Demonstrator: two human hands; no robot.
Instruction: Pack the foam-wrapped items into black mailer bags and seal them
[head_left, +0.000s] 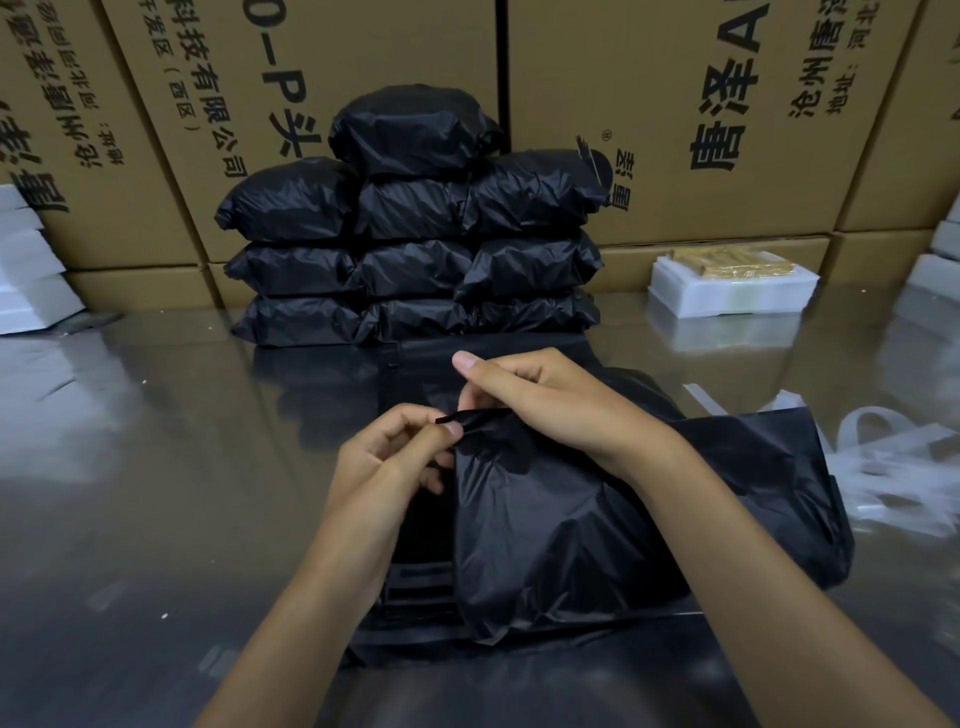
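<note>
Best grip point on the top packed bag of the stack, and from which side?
Take the top packed bag across its bulging middle, coming from above. It sits alone on the stack, so its top and both sides are exposed, while cardboard boxes stand close behind. The film is loose and crinkled, so fingers spread wide around the bulk would likely hold better than pinching the wrinkles.

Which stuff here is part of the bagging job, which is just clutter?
In the job: left hand and right hand pinching the mailer bag; stack of sealed bags; foam tray.
Lying about: cardboard boxes; clear plastic strips.
</note>
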